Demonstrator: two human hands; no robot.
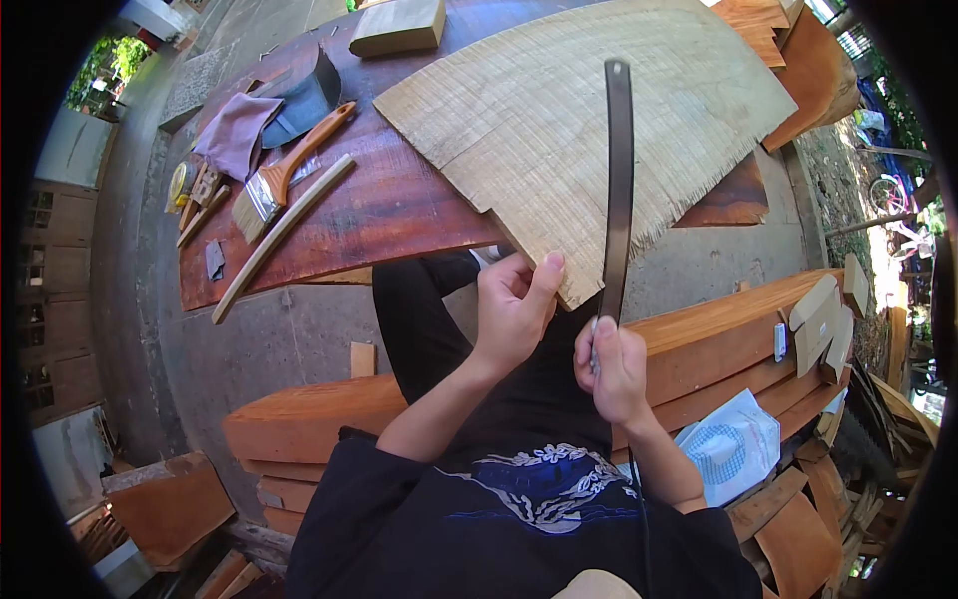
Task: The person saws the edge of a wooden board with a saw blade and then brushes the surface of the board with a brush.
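Observation:
My left hand (519, 307) pinches the near corner of a pale, fan-shaped wooden board (539, 130), thumb on top. The board rests on a reddish-brown wooden table (369, 210), and its right edge looks rough and splintered. My right hand (614, 369) is closed around the lower end of a long, narrow dark metal strip (620, 180) with a small hole near its far tip. The strip stands up in front of the board, near its splintered edge; whether they touch is unclear.
On the table lie a wide brush (299, 165), a curved wooden stick (284, 238), cloths (238, 130) and a wood block (399, 27). Stacked planks (314, 414) stand at lower left, more planks (723, 339) and a blue-white packet (733, 449) at right.

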